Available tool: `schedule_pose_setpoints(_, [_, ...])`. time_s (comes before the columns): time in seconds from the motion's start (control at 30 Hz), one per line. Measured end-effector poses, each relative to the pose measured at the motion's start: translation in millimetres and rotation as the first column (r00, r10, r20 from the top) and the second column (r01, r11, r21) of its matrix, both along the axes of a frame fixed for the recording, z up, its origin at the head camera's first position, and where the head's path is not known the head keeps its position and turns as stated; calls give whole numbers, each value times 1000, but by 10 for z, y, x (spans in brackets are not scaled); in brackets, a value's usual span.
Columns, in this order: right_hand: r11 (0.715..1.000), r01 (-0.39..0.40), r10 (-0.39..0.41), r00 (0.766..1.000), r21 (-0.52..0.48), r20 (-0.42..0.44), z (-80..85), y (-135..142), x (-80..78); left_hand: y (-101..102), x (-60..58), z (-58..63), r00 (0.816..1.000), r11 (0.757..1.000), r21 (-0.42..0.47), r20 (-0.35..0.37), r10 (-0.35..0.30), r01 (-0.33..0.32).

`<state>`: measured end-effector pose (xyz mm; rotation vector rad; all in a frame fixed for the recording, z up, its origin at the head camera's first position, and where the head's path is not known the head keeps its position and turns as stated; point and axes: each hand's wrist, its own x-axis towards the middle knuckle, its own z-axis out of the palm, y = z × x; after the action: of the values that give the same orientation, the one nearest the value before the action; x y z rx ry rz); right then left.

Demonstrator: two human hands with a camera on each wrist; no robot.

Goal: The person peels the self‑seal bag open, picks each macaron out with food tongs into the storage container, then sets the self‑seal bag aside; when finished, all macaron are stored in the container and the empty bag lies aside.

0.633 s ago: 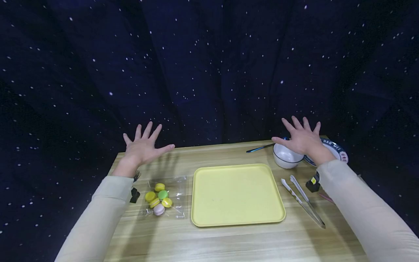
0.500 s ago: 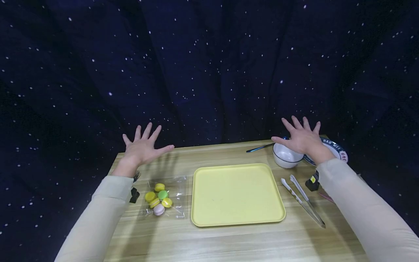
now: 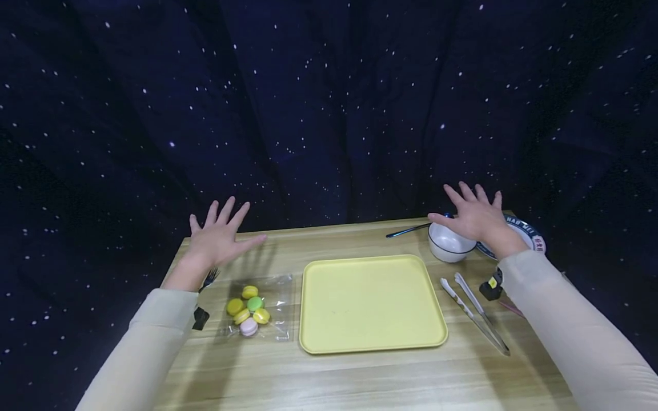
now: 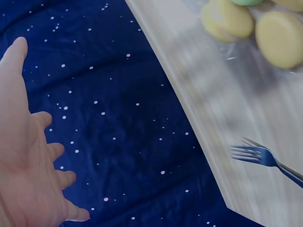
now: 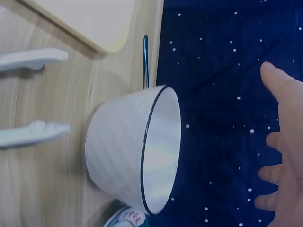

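My left hand (image 3: 213, 242) is raised over the table's back left part, fingers spread and holding nothing. Below it lie a fork (image 4: 258, 155) and a clear plastic bag (image 3: 281, 308) with several macarons (image 3: 255, 303) in yellow, green and pale lilac. Also spread and holding nothing, my right hand (image 3: 478, 220) hovers at the back right. It overlaps a white bowl (image 3: 451, 245) with a dark rim in the head view. A blue-rimmed plate (image 3: 529, 234) shows behind that wrist, partly hidden.
A yellow rectangular tray (image 3: 372, 305) lies mid-table. To its right are tongs (image 3: 475, 314) with white handles. A dark blue metal handle (image 3: 406, 231) sticks out left of the bowl. Behind the wooden table (image 3: 339, 377) hangs a dark starry curtain (image 3: 329, 114).
My left hand has drawn back slightly toward me and to the left, showing more of the fork. My right hand stays almost still.
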<state>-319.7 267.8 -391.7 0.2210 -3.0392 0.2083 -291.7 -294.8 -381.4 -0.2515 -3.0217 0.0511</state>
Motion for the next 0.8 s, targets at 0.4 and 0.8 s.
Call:
schedule_pose_setpoints(0.4, [956,-196,162,973,-217,-164,-66,-696,22,-158,542,-430,993,990,76,-19,-114,115])
schedule_pose_setpoints(0.8, [849,-400,412,910,-346,-41,-404,-2006,153,-163,931,-1091,982,975,131,39,-185,178])
